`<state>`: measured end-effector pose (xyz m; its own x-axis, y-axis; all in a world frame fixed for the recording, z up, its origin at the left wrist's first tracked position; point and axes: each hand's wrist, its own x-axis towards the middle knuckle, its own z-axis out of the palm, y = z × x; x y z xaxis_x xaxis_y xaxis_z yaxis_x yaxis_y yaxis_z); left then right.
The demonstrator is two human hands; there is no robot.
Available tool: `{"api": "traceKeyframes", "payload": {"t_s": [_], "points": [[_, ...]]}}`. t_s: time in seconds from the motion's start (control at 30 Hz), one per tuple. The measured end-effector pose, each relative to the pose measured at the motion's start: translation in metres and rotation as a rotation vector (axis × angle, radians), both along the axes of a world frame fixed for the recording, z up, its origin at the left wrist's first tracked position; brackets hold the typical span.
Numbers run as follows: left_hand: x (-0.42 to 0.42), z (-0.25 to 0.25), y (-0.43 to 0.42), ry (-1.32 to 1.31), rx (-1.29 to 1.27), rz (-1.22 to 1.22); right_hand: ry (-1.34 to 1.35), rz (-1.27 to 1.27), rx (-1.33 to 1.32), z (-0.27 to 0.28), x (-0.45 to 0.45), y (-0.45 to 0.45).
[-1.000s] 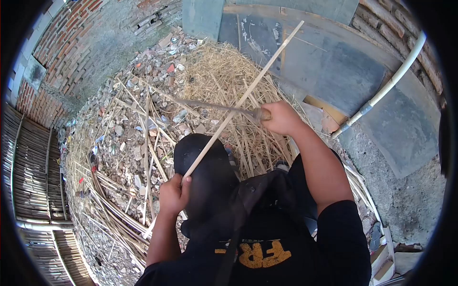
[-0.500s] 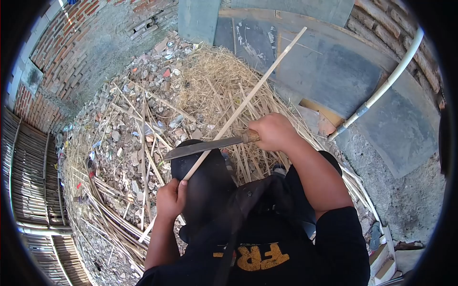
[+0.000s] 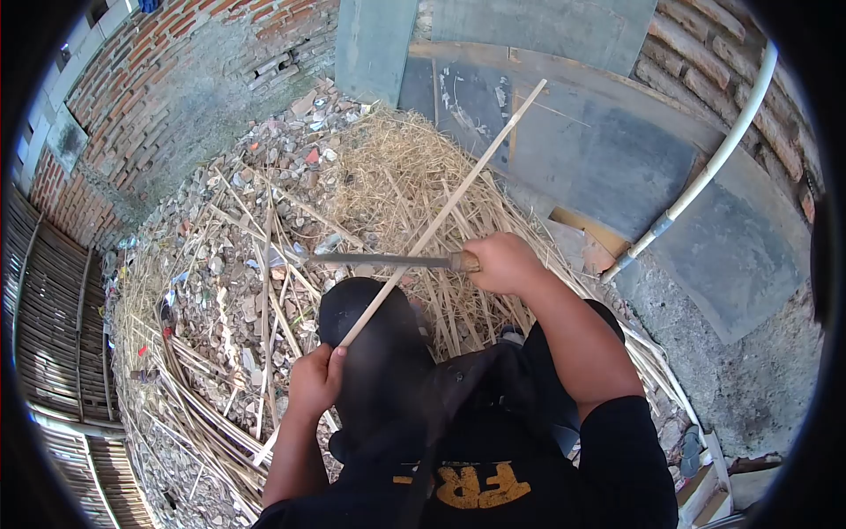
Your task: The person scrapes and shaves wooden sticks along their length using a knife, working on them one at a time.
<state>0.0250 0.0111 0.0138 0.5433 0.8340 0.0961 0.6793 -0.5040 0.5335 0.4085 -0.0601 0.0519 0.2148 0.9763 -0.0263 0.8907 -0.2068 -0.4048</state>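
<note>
My left hand (image 3: 315, 381) is closed around the near end of a long, pale bamboo strip (image 3: 451, 203). The strip slants up and away to the right, crossing over my dark-clothed knee (image 3: 374, 317). My right hand (image 3: 504, 263) grips the wooden handle of a machete (image 3: 388, 260), whose blade points left. The blade lies across the strip, a little beyond my knee, and shows mostly edge-on. Whether it cuts into the strip or only rests against it, I cannot tell.
Dry straw-like shavings (image 3: 388, 159) and loose bamboo strips (image 3: 211, 414) cover rubble (image 3: 238, 291) ahead and to the left. Grey panels (image 3: 599, 141) lean at the back right beside a pale pole (image 3: 718, 167). A brick wall (image 3: 150, 97) and a slatted bamboo screen (image 3: 53, 309) stand left.
The machete has slid farther out along the strip, away from my left hand, and its blade has turned more edge-on. The strip's far end sits lower in view.
</note>
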Motion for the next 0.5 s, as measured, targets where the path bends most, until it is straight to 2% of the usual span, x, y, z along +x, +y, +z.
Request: {"api": "traceKeyframes", "payload": {"t_s": [0.07,0.27,0.37,0.5], "points": [[0.000,0.001,0.002,0.012,0.005,-0.013,-0.079,0.123,-0.012,-0.002,-0.009,0.001],[-0.001,-0.010,-0.004,0.026,0.135,0.061,0.153,-0.098,0.028,-0.038,0.050,0.025],[0.000,-0.006,-0.005,0.039,0.118,0.067,0.176,-0.152,0.051,-0.039,0.042,0.021],[0.002,0.002,-0.006,0.033,0.070,0.038,0.075,-0.061,0.050,-0.018,0.015,0.006]]}}
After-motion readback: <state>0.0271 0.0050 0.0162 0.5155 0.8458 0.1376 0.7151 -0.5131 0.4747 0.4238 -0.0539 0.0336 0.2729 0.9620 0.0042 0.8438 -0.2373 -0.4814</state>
